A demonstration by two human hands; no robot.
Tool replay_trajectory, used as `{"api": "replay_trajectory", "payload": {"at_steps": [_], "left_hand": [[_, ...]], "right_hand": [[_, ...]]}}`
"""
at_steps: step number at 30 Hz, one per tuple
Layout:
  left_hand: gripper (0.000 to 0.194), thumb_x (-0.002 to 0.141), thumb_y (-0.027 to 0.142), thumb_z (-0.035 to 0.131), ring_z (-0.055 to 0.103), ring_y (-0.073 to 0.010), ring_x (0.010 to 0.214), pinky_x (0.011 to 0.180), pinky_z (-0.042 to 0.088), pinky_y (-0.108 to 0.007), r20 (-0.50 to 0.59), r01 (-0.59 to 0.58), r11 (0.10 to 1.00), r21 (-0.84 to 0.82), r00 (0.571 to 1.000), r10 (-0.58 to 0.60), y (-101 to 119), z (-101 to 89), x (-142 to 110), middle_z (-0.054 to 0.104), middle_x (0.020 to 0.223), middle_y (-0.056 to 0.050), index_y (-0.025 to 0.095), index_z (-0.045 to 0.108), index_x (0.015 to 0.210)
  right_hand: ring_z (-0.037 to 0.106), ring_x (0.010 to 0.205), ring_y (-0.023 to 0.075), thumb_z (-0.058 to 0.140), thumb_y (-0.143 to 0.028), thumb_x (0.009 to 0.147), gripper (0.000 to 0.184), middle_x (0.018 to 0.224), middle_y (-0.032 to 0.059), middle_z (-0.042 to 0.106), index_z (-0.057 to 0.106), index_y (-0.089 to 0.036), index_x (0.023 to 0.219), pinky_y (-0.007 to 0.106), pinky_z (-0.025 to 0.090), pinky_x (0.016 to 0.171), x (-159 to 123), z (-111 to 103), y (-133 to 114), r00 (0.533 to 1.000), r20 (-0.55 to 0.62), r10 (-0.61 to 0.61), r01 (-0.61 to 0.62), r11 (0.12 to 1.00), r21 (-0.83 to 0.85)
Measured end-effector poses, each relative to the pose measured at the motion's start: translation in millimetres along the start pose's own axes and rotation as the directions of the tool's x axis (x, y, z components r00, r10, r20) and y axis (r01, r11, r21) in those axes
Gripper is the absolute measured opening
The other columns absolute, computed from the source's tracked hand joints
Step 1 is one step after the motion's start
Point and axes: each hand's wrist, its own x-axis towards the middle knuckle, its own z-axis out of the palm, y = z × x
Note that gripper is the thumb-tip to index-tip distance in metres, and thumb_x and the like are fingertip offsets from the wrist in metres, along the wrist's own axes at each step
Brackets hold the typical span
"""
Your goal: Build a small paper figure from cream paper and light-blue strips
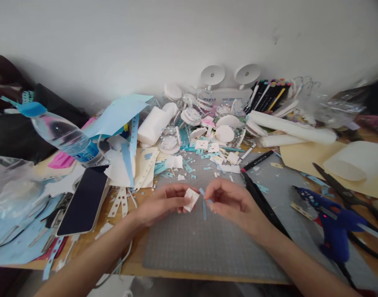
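My left hand [164, 204] is closed, pinching a small white foam square [191, 199] between thumb and fingers above the grey cutting mat [207, 243]. My right hand [230, 202] is closed too, pinching a thin blue paper strip [204, 208] right beside the white square. The strip hangs down from the fingertips, and a short blue bit shows at the square's upper right edge. Both hands hover over the mat's middle, nearly touching each other.
A blue glue gun [331, 216] lies at right, with black scissors [346, 194] behind it and a black pen [263, 202] by my right wrist. A water bottle [65, 136] and a dark phone [83, 202] lie at left. White foam pieces, rolls and blue scraps crowd the back.
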Motion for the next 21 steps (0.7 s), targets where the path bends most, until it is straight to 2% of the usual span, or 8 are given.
{"api": "replay_trajectory", "payload": {"at_steps": [4,8,12,15,21], "left_hand": [[0.036,0.075,0.026,0.077,0.056,-0.0116,0.075,0.068,0.042,-0.022,0.004,0.007,0.997,-0.072,1.000,-0.007,-5,-8.5,5,0.067,0.088,-0.002,0.020,0.072,0.110],[0.029,0.077,0.026,0.077,0.057,-0.0112,0.076,0.069,0.043,-0.022,-0.004,0.030,0.997,-0.065,1.000,-0.030,-12,-10.9,7,0.068,0.090,-0.003,0.019,0.073,0.106],[0.018,0.080,0.028,0.076,0.055,-0.0086,0.069,0.066,0.042,-0.020,-0.047,-0.006,0.997,-0.077,0.999,0.003,-16,-11.7,6,0.067,0.081,-0.001,0.018,0.074,0.094],[0.017,0.081,0.029,0.075,0.054,-0.0081,0.065,0.063,0.042,-0.020,-0.065,0.001,0.998,-0.069,0.998,-0.005,-16,-10.9,4,0.066,0.078,0.000,0.017,0.073,0.093],[0.023,0.081,0.032,0.073,0.056,-0.0084,0.064,0.062,0.044,-0.020,-0.030,0.046,0.995,-0.093,0.998,-0.049,-15,-10.1,2,0.067,0.078,-0.002,0.016,0.073,0.097]], "right_hand": [[0.049,0.066,0.0124,0.061,-0.027,0.083,0.008,0.073,-0.0005,0.054,0.062,-0.020,0.080,0.024,0.040,0.058,-2,-2,18,0.996,0.061,0.058,-0.061,0.998,0.032],[0.048,0.069,0.0113,0.059,-0.022,0.085,0.004,0.077,-0.0014,0.051,0.055,-0.020,0.083,0.023,0.039,0.062,-9,0,25,0.990,0.105,0.092,-0.099,0.993,0.068],[0.046,0.069,0.0102,0.059,-0.016,0.083,0.023,0.078,-0.0037,0.048,0.038,-0.023,0.081,0.022,0.038,0.061,-10,10,23,0.973,0.122,0.198,-0.214,0.968,0.134],[0.046,0.069,0.0100,0.059,-0.014,0.083,0.030,0.076,-0.0052,0.047,0.031,-0.024,0.079,0.022,0.038,0.062,-8,15,22,0.959,0.112,0.261,-0.275,0.952,0.136],[0.043,0.069,0.0094,0.056,-0.010,0.082,0.030,0.076,-0.0057,0.047,0.029,-0.024,0.079,0.023,0.036,0.062,-6,14,25,0.961,0.109,0.253,-0.267,0.954,0.140]]}}
